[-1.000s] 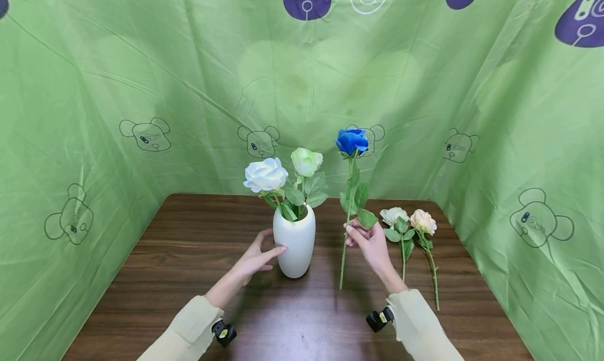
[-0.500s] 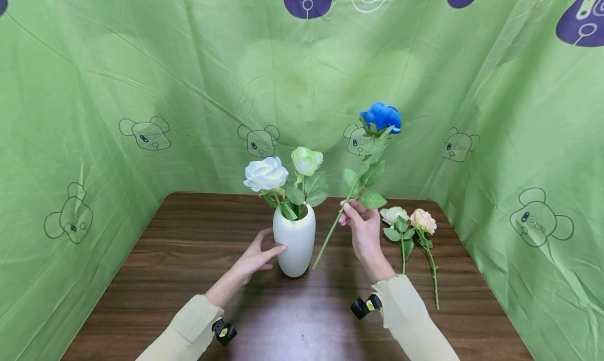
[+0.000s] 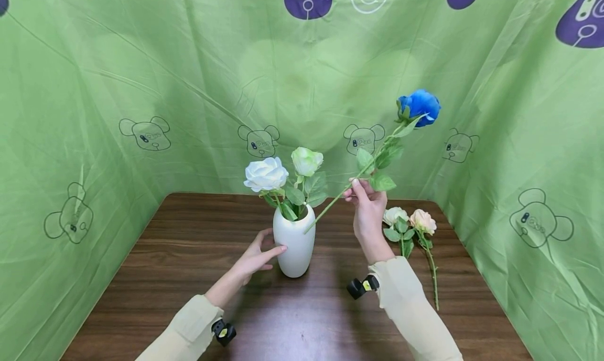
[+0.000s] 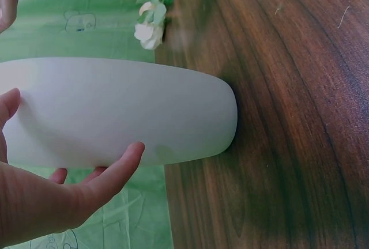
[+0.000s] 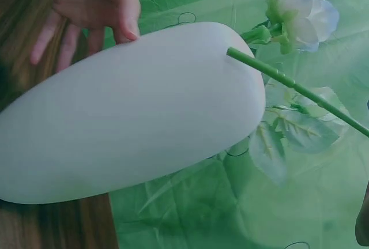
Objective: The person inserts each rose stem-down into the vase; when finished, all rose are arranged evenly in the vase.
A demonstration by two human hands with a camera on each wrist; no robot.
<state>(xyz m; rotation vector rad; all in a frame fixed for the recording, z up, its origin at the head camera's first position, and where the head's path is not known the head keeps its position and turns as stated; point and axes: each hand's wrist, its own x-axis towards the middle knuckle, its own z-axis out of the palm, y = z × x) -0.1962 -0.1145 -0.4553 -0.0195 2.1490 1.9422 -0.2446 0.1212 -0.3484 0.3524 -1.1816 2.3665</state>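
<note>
One hand, the right, pinches the blue rose by its stem, the bottom tip in front of the white vase, near the rim. The left hand has straight, spread fingers, its thumb touching the vase.

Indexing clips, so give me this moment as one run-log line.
left hand touches white vase | right hand holds blue rose, tilted | stem tip outside vase
</note>
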